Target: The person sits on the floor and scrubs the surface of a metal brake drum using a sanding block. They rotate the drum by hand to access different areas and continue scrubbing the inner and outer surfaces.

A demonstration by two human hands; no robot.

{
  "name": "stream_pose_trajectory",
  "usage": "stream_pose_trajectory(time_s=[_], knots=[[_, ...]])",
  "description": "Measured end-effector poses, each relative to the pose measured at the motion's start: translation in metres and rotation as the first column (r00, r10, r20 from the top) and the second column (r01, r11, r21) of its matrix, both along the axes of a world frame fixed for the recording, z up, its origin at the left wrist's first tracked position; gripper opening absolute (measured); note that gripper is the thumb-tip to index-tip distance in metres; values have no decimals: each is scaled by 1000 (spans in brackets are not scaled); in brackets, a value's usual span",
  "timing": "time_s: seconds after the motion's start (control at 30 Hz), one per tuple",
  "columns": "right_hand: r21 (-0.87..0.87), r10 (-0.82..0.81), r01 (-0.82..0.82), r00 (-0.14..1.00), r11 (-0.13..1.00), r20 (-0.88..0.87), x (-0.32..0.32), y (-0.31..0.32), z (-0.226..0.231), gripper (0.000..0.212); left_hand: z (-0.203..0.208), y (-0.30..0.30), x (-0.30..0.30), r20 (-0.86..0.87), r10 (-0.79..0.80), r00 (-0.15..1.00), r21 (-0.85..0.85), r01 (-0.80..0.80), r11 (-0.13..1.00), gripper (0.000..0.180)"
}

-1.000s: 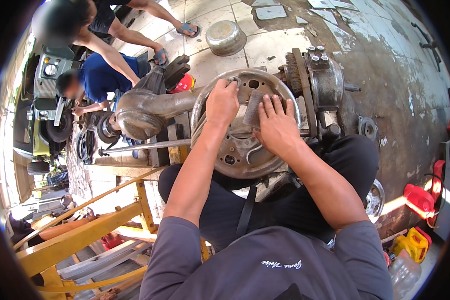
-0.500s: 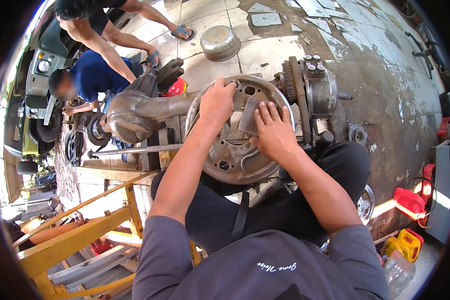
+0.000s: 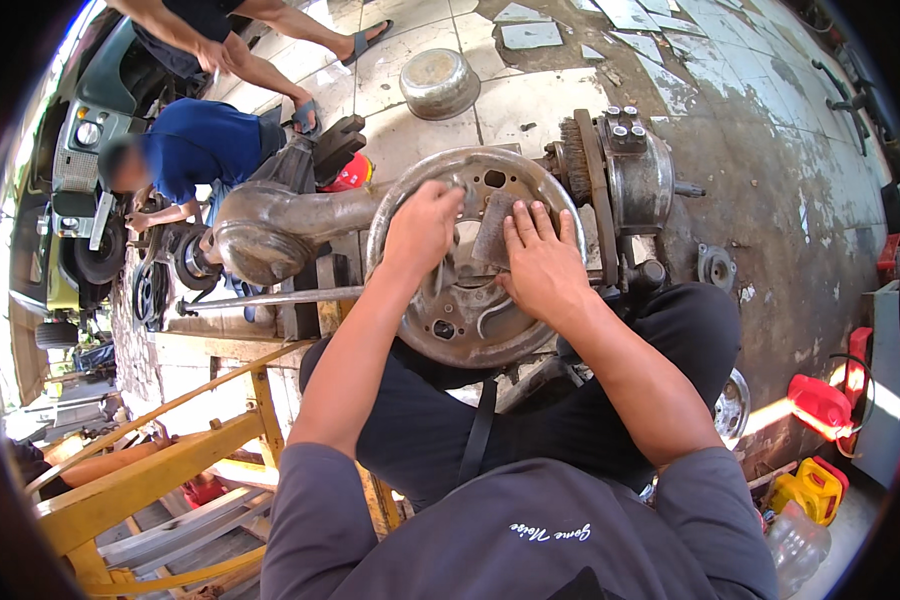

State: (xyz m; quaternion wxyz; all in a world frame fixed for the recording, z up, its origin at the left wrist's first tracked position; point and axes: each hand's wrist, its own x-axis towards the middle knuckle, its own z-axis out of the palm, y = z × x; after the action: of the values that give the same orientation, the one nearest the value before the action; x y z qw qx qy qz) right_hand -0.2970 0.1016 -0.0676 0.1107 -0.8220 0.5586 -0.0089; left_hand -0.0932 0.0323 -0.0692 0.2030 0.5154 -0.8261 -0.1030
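Looking down at the middle of the frame, we find the round metal plate (image 3: 455, 308) above our lap, its upper left part hidden behind our left hand (image 3: 425, 228). That hand's fingers are curled and blurred at the tips, so we cannot tell what, if anything, they grasp. Our right hand (image 3: 545, 255) lies flat with fingers spread, clenched on nothing, over the right half of the plate; its fingers meet the rough brown pad (image 3: 491, 230), whose right edge is hard to make out. A thin metal rod (image 3: 270, 298) runs in from the left and passes behind our left forearm. At the upper left, one person's head is cut off by the frame's edge, and the dark rim crops the vehicle (image 3: 82, 165). At the lower left, the yellow frame (image 3: 170, 458) partly covers another person's arm.

Pale tiles (image 3: 530, 100) cover the floor at the upper middle, cracked and broken toward stained concrete (image 3: 800, 290) on the right. A metal pot (image 3: 438, 82) sits on the tiles, and red (image 3: 818, 402) and yellow jugs (image 3: 808, 490) stand at the lower right.
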Motion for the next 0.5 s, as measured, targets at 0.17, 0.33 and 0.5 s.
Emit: stream_pose_trajectory(time_s=[0.17,0.33,0.5], knots=[[5,5,-5,1000,1000,1,-1,-2,0,80,-10,-16,-15,13,87,996,-84,-85,993,20],[14,-4,4,1000,1000,-1,-1,-1,4,80,-8,26,9,-18,92,996,9,-92,996,23],[-1,-2,2,1000,1000,3,1,-1,2,79,-9,-5,-2,43,203,978,-48,-201,978,20]])
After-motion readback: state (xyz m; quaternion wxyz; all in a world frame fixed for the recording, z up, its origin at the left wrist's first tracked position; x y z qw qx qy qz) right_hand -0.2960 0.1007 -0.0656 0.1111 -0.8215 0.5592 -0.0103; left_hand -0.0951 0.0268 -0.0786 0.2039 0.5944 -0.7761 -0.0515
